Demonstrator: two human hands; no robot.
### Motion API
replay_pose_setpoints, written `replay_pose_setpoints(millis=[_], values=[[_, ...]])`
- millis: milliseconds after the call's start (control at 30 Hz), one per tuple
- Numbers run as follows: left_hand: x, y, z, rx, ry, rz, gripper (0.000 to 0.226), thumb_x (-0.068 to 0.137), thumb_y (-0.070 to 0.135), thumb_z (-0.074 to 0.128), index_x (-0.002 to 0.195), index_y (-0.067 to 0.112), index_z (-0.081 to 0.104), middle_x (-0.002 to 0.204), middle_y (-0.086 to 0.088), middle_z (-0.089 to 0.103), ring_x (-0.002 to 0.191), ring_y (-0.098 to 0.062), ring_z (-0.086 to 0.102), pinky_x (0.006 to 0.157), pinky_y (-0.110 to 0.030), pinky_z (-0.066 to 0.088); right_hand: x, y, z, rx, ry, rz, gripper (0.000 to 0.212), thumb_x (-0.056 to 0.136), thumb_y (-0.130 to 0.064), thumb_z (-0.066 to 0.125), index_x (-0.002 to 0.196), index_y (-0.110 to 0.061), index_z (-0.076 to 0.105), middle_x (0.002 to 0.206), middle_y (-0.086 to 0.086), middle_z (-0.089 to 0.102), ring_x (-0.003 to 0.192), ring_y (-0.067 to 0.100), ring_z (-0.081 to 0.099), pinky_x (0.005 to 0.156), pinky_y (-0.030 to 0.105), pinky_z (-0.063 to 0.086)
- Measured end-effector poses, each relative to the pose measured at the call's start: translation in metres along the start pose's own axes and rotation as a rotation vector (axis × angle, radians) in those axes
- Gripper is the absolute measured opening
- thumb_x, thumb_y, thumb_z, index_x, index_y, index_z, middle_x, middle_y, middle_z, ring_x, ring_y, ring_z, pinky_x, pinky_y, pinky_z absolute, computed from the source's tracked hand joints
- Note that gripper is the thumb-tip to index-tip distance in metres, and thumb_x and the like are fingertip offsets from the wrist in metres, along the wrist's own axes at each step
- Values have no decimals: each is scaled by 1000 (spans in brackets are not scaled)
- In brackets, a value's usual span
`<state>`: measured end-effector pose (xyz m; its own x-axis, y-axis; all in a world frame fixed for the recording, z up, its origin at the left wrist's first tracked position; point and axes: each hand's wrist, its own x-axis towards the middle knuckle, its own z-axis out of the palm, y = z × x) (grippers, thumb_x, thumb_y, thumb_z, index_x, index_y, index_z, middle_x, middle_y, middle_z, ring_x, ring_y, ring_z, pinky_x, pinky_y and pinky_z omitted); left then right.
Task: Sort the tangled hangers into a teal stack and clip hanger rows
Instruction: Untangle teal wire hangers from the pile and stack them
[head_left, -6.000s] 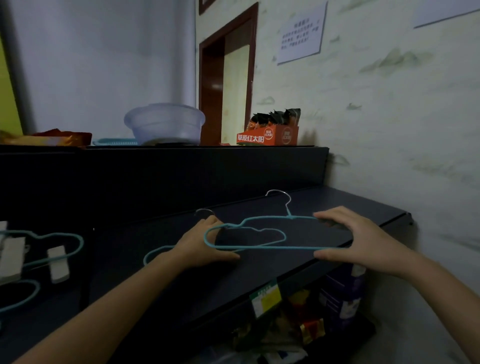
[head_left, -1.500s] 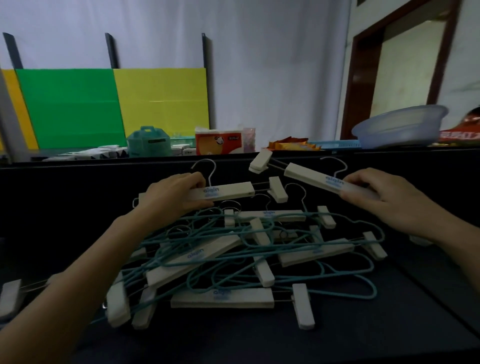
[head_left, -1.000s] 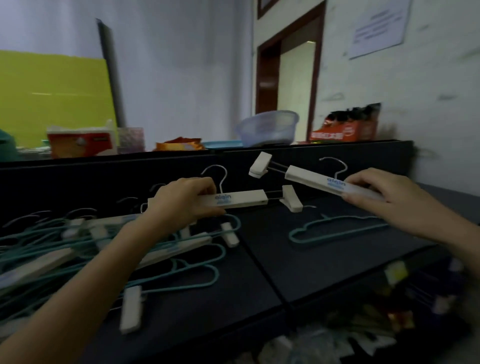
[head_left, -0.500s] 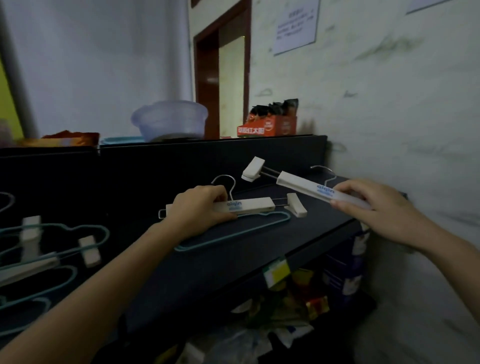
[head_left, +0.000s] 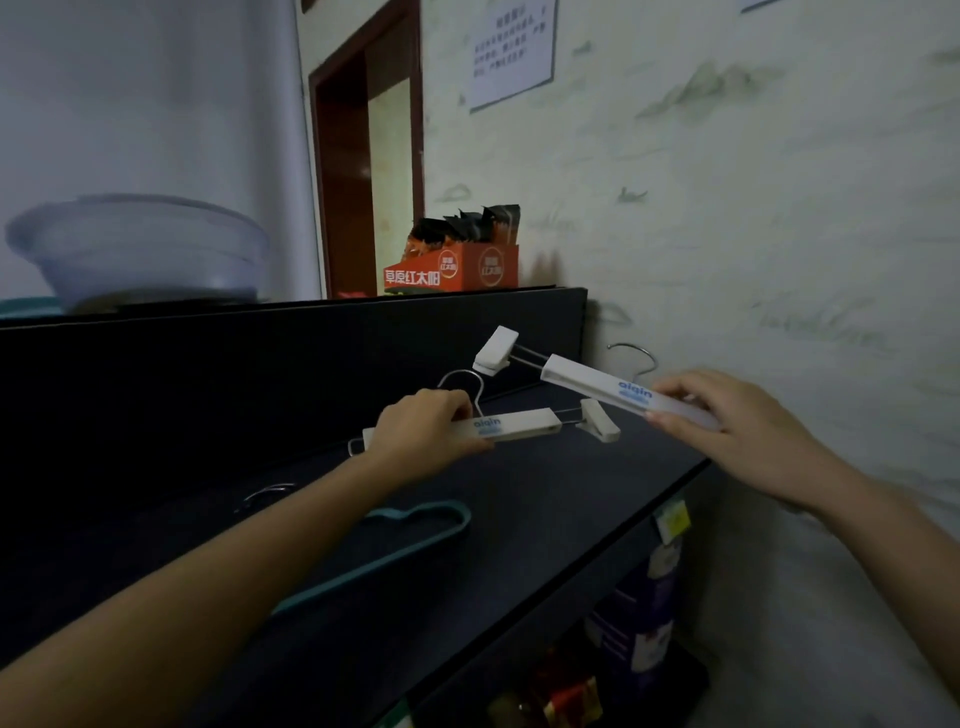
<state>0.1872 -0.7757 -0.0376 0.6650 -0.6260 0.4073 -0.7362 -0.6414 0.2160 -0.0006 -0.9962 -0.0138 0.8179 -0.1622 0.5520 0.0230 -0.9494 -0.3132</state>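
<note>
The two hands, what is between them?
In the head view, between left hand and right hand: the left clip hanger's white clip.

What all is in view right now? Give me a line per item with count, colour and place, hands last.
White plastic clip hangers: 2, white with blue lettering; one in the left hand low over the shelf, one in the right hand, tilted above it.
Teal wire hanger: 1, teal, flat on the shelf nearer the camera, partly behind the left forearm.
Dark shelf: 1, near-black, running to the wall.
Translucent plastic bowl: 1, pale bluish, on the upper ledge at left.
Orange snack box: 1, orange with dark packets, on the ledge by the doorway.
Paper notice: 1, white, on the wall.
Packaged goods: count unclear, dim, under the shelf.
Left hand: gripping its hanger's bar.
Right hand: gripping its hanger's bar.
</note>
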Motion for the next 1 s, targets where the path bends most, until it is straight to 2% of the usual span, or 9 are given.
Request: replay_pose_setpoints(millis=[67,133,333,433,533,600,733,867,1000], values=[[20,6,11,-27,-7,-4,36,75,52,64,97,24,60,90,6,61,80,-14,57,64,-29,43,14,18,4,-4,-14,-1,24,79,-53,47,95,-36,54,90,-20,55,85,-3,52,65,19,39],[38,11,22,-48,-3,-16,35,75,52,65,96,24,60,90,6,61,79,-13,56,63,-29,42,27,35,9,-12,-34,-5,21,83,-51,49,96,-35,54,92,-15,56,85,-1,53,66,21,40],[79,28,56,-27,-37,-58,29,78,51,61,90,25,55,83,7,55,74,-12,52,59,-28,36,65,85,24,-27,-85,-21,27,79,-55,46,98,-37,53,97,-10,56,85,9,54,69,29,43],[93,34,74,-16,-55,-57,30,79,52,59,90,25,55,85,9,54,74,-10,52,57,-26,36,86,111,33,-15,-104,-45,18,87,-45,54,101,-32,55,97,-11,55,84,8,53,66,22,39],[108,37,91,-25,-73,-88,31,78,53,59,90,25,56,88,9,58,78,-12,56,67,-29,46,105,134,42,19,-132,-84,16,88,-43,55,100,-33,55,97,-12,55,83,3,51,64,17,35],[121,40,101,-1,-75,-110,31,78,55,59,90,26,56,89,8,60,78,-11,58,70,-31,49,118,149,45,24,-167,-113,18,88,-39,56,102,-30,58,99,-10,57,85,4,52,67,18,37],[145,48,117,25,-79,-163,32,78,55,59,91,26,56,92,8,61,80,-12,59,71,-32,50,147,176,46,4,-211,-177,25,87,-40,56,108,-27,59,105,-8,58,90,10,54,75,27,43],[164,59,129,58,-47,-217,28,78,53,60,88,27,54,90,10,57,77,-10,53,64,-27,41,171,201,47,64,-234,-223,28,87,-41,56,112,-27,59,107,-10,58,92,8,54,80,29,46],[169,64,139,99,-74,-245,29,79,51,59,91,26,56,93,9,58,80,-10,54,67,-27,44,182,214,56,100,-247,-269,28,87,-42,56,112,-28,58,107,-11,57,93,6,54,82,29,47]])
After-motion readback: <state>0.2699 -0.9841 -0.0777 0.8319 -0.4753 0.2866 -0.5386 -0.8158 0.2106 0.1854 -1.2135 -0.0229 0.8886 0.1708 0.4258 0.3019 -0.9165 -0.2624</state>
